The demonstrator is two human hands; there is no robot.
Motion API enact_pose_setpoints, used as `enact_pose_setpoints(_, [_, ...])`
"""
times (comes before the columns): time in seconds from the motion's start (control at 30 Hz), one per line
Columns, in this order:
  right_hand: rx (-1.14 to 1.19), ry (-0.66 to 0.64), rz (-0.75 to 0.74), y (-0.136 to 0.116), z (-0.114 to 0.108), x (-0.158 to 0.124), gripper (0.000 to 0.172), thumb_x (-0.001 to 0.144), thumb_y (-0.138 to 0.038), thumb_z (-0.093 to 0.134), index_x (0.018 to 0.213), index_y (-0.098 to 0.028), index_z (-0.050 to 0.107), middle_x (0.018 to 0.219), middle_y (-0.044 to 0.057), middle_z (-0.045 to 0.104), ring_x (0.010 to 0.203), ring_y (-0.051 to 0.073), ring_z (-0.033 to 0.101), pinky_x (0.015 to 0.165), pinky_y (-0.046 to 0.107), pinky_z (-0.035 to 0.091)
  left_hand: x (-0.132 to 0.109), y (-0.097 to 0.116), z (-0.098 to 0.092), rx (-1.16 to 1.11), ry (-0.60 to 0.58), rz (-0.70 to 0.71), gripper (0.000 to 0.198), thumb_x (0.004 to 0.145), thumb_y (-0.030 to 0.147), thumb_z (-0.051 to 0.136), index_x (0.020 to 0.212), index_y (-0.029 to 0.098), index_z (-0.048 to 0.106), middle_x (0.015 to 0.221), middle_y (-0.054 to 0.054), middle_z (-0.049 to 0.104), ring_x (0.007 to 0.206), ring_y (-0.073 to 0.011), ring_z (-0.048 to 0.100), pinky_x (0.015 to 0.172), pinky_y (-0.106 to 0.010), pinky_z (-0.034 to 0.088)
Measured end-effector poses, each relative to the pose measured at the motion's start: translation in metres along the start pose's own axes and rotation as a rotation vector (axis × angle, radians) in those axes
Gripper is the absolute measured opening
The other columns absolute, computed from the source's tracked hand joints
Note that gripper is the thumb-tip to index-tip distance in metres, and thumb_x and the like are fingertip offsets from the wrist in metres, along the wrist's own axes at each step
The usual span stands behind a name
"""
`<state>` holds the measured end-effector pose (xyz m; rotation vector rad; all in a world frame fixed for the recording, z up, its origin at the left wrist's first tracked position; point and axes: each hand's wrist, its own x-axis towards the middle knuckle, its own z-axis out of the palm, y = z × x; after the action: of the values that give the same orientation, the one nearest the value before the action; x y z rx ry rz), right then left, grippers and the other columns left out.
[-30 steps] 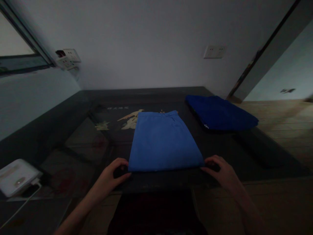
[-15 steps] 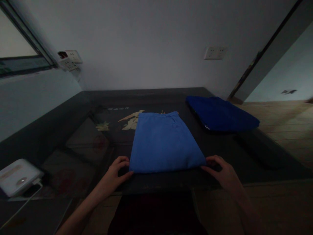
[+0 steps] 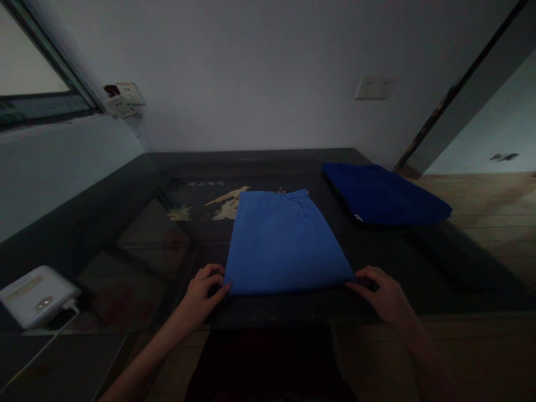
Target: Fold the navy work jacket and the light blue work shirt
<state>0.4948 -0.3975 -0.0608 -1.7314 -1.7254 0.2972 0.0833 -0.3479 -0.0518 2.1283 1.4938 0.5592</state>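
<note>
A folded bright blue garment lies flat in the middle of a dark glass-topped table. My left hand pinches the garment's near left corner, thumb on top and fingers curled. At the near right corner, my right hand grips the cloth the same way. Both hands sit close to the table's front edge.
A folded dark blue garment lies at the table's far right. A white device with a cable rests at the near left. Wall sockets sit behind; a wooden floor lies to the right.
Both hands stay at the garment's near corners, shifted slightly. The camera view has drifted a little; the garment lies in the same place.
</note>
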Motion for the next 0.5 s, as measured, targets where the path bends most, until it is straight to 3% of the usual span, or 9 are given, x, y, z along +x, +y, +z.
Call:
enact_pose_setpoints(0.27, [0.029,-0.089,0.030,0.004,-0.006,0.001,0.041,0.077,-0.062,0.055,0.067,-0.024,0.068,0.073,0.005,0.067,0.069,0.023,0.063,0.062,0.036,0.050,-0.002,0.003,-0.003,0.059,-0.007,0.023,0.023,0.082,0.036,0.051,0.066,0.020,0.054,0.100,-0.008,0.059,0.096,-0.0246,0.054,0.087,-0.041,0.044])
enact_pose_setpoints(0.37, [0.072,-0.095,0.046,0.006,-0.017,-0.001,0.039,0.076,-0.061,0.056,0.073,-0.025,0.071,0.077,0.005,0.069,0.073,0.024,0.065,0.066,0.036,0.052,-0.005,0.004,-0.013,0.089,0.100,0.044,0.014,0.078,0.031,0.055,0.072,0.020,0.048,0.098,-0.008,0.059,0.096,-0.0255,0.054,0.085,-0.042,0.045])
enact_pose_setpoints(0.5, [0.058,0.122,0.046,-0.010,-0.028,0.003,0.035,0.085,-0.052,0.051,0.095,-0.023,0.069,0.097,0.007,0.069,0.091,0.024,0.064,0.081,0.039,0.051,0.000,0.025,-0.023,0.120,0.241,0.125,0.009,0.083,0.024,0.049,0.091,0.020,0.049,0.113,-0.010,0.056,0.108,-0.0257,0.050,0.093,-0.045,0.043])
